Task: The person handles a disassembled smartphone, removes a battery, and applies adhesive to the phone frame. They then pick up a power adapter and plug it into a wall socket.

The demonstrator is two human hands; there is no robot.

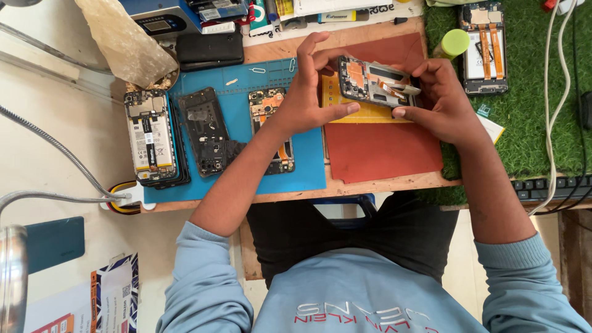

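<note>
An opened phone (376,83), its back cover removed and its boards and orange flex ribbons exposed, is held above the red mat (382,151) on the counter (370,185), lifted clear of the surface. It is gripped at its near end by the left hand (308,98), thumb below and fingers curled over the edge, and at its far end by the right hand (435,98), whose fingers are closed around the frame; a fingertip is pressed near a loose flex strip.

The phone is judged to be light and stiff along its frame, but fragile across its open face: the ribbons are thin and easily torn, and the board parts should not be squeezed. A hold on the outer edges of the frame is advised, with bare fingers kept off the connectors. The smooth frame may slip if held loosely.

A yellow pad (364,111) lies beneath the phone. On the blue mat (308,166) to the left, three further dismantled phones are laid out: one with its battery showing (151,135), a dark inner frame (206,129), and one partly hidden under the left forearm (271,108). Another open phone (484,46) rests on the green turf mat (530,123), beside a green-capped bottle (453,43). White cables (558,105) and a keyboard (549,185) crowd the right edge.
</note>
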